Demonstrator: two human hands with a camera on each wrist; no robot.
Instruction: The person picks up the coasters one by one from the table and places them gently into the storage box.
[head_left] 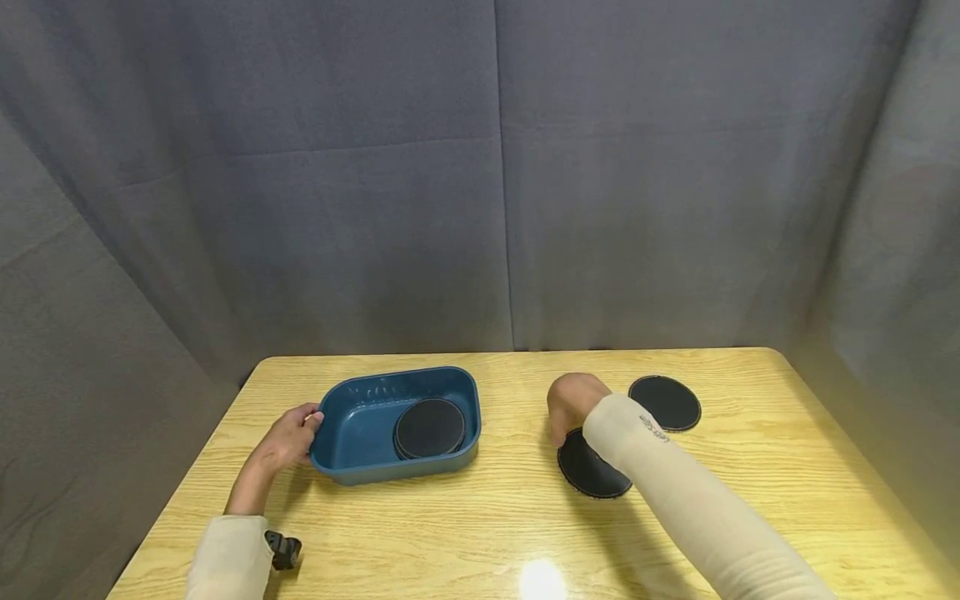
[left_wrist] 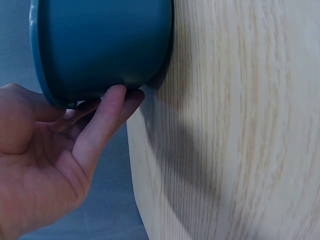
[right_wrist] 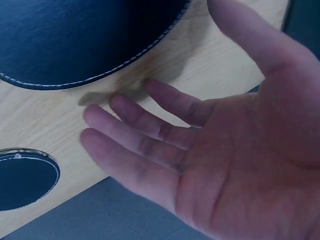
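The left hand (head_left: 288, 437) rests against the short end of a dark blue plastic tub (head_left: 352, 425) with rounded corners. Its fingers (left_wrist: 102, 122) are nearly straight and press on the outside of the tub wall (left_wrist: 100, 45), just under the rim. The thumb sits up by the rim. The fingers are not wrapped round anything.

The right hand (head_left: 573, 400) is over a round, flat black mat with pale stitching (head_left: 588, 471) round its edge. The right wrist view shows the fingers (right_wrist: 135, 135) spread wide and loose, holding nothing. The tips are very near the edge of that mat (right_wrist: 75, 40), but it cannot be told whether they touch it.

A second round black mat (head_left: 665, 402) lies past the right hand's knuckles, a little way off. It also shows in the right wrist view, small, in the lower left corner (right_wrist: 22, 182).

Only the head view shows the inside of the tub. There, another round black mat (head_left: 430, 427) lies on the side far from the left fingers. It may be a small stack, but that is hard to tell. The head view also shows the pale wooden table (head_left: 787, 500) and both cream sleeves.

The left wrist view shows the fingers pressing on the tub from close by, and the table edge beside them. In the head view the right hand's own back hides its open fingers.
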